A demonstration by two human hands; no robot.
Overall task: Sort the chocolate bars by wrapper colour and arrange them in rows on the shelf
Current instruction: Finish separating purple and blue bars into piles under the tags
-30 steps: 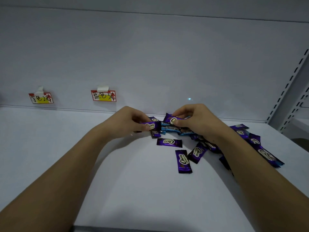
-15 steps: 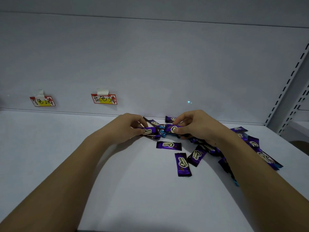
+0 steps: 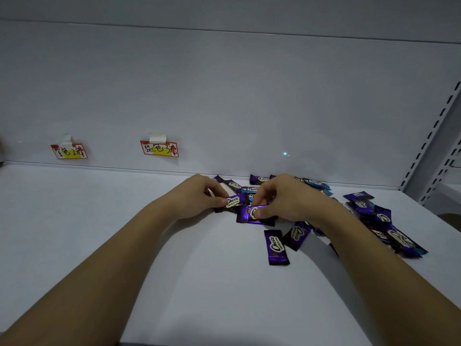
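On the white shelf (image 3: pixel 74 221), toward its back right, lies a loose heap of chocolate bars (image 3: pixel 369 216) in purple and blue wrappers, jumbled over one another and running from the back wall out toward the right edge. Two purple bars sit apart at the front of the heap: one upright purple bar (image 3: pixel 276 247) lying lengthwise toward the viewer, and a tilted purple bar (image 3: pixel 297 235) just beside it, their upper corners close together. A blue bar (image 3: pixel 252 189) shows between the two hands, partly covered by them. On the back wall, well to the left of the heap, two handwritten price tags are taped up: a left tag (image 3: pixel 69 151) and a middle tag (image 3: pixel 159 149), each red-bordered with a yellow band. A slotted metal upright (image 3: pixel 434 136) rises at the far right. Both forearms reach in from the bottom corners and meet over the near edge of the heap, hiding the bars beneath them. The left hand (image 3: pixel 202 196) has its fingers curled, thumb and fingertips pinching a purple bar (image 3: pixel 235 201) held level just above the shelf. The right hand (image 3: pixel 282 196), knuckles up, pinches a second purple bar (image 3: pixel 252 214) by its right end, its left end resting low on the shelf.
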